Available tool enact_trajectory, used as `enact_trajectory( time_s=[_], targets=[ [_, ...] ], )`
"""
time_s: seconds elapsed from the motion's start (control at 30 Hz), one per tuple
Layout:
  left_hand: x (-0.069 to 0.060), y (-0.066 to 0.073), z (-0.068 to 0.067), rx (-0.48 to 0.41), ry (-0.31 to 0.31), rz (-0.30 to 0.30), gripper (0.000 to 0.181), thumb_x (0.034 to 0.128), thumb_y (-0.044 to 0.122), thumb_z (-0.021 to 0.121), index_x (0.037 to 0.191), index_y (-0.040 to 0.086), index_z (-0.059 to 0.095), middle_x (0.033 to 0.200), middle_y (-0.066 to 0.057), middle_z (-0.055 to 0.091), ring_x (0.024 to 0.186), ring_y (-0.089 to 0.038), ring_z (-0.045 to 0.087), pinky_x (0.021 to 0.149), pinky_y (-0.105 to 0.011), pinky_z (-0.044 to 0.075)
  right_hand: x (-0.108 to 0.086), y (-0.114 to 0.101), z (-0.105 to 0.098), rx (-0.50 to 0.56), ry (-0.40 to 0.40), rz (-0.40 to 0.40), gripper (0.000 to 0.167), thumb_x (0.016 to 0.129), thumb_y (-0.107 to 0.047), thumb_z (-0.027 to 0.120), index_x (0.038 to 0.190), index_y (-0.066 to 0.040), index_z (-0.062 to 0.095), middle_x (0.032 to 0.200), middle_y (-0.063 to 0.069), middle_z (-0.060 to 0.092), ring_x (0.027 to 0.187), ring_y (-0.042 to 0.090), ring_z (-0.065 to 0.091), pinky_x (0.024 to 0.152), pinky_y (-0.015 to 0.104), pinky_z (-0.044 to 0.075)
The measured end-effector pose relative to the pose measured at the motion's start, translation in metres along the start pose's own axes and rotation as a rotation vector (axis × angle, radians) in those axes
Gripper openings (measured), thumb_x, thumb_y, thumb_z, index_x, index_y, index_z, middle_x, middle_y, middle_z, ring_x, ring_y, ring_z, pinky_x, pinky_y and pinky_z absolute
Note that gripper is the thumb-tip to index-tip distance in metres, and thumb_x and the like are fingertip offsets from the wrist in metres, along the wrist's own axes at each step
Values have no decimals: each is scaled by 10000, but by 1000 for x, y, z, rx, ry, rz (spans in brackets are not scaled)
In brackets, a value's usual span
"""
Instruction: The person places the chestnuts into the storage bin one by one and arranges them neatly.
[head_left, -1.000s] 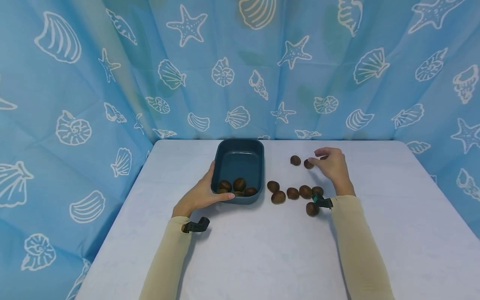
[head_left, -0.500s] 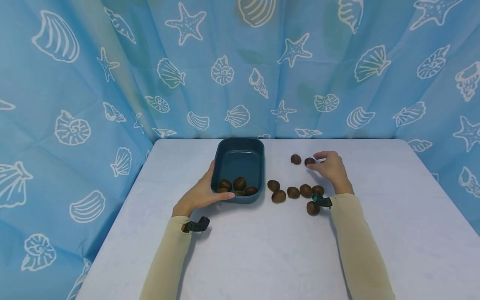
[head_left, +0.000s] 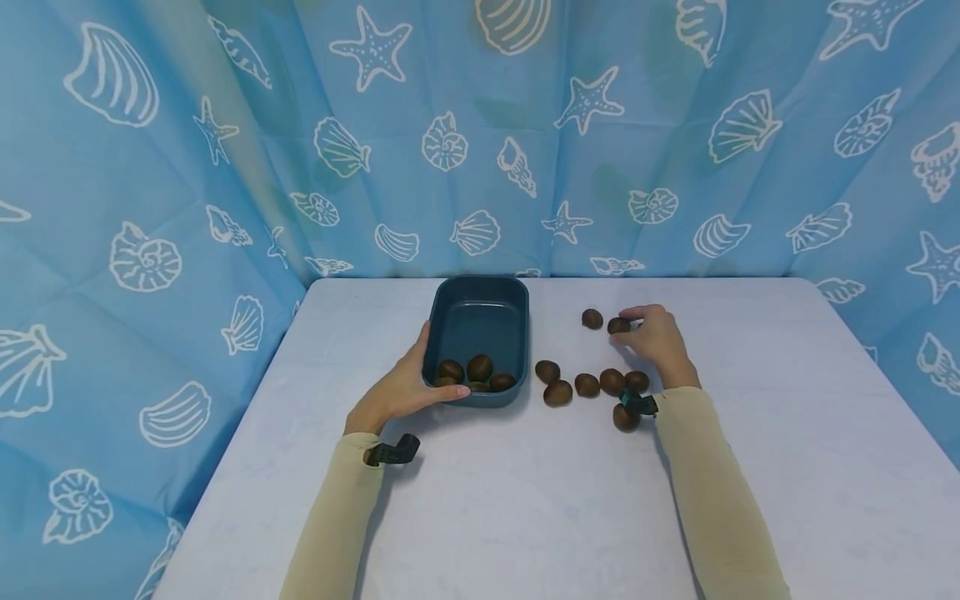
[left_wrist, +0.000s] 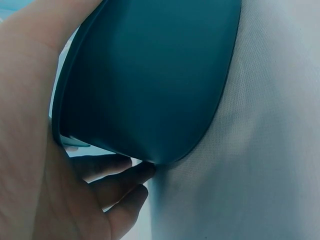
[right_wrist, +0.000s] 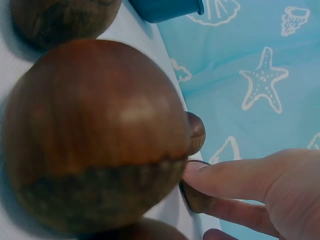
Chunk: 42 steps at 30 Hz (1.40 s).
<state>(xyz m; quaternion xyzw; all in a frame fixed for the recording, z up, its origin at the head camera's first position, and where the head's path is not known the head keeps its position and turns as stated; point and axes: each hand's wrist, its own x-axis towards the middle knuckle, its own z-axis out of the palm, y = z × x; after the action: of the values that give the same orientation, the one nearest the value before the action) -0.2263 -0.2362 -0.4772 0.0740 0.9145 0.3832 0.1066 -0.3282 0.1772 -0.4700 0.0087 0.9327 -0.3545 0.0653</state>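
Note:
In the head view my left hand [head_left: 405, 383] grips the near-left corner of a dark teal rectangular dish [head_left: 480, 325], thumb along the front rim. Its other fingers lie against the outer wall, as the left wrist view shows. Several brown chestnuts [head_left: 480, 367] sit at the near end inside the dish. Toward the back of the table, my right hand [head_left: 654, 340] pinches a chestnut [head_left: 618, 325] between thumb and fingers. That chestnut [right_wrist: 197, 197] is partly hidden by the thumb in the right wrist view. Just left of it lies another chestnut [head_left: 592, 319].
Several loose chestnuts [head_left: 587, 385] lie on the white table [head_left: 510, 500] between the dish and my right forearm. One chestnut [right_wrist: 95, 135] looms large beneath the right wrist camera. A blue curtain [head_left: 480, 142] with seashell prints hangs behind and beside the table.
My right hand has moved slightly left and its fingers have closed round the chestnut. The left hand and the dish have stayed in place.

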Motion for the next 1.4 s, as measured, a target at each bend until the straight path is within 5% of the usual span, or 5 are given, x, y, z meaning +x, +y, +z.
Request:
enact_trajectory(
  time_s=[0.8,1.4],
  targets=[
    [-2,2,-1,20,-12,-34,1391,722,802,752,1632,341,-194,1765,-1,-44,1638,-313,91,1266,-644,229,-8,-8,-3,-49,-45,-43,484,910,-240,783,1283,41,657,1287,256,661,1182,417,601,1068,605,472],
    [-3,5,-2,10,-6,-25,1401,727,778,768,1648,303,-174,1766,-6,-40,1637,-322,97,1262,-653,226,-23,-37,-11,44,-39,-217,477,929,-256,765,1305,23,672,1273,220,701,1155,390,673,1015,547,542]
  ],
)
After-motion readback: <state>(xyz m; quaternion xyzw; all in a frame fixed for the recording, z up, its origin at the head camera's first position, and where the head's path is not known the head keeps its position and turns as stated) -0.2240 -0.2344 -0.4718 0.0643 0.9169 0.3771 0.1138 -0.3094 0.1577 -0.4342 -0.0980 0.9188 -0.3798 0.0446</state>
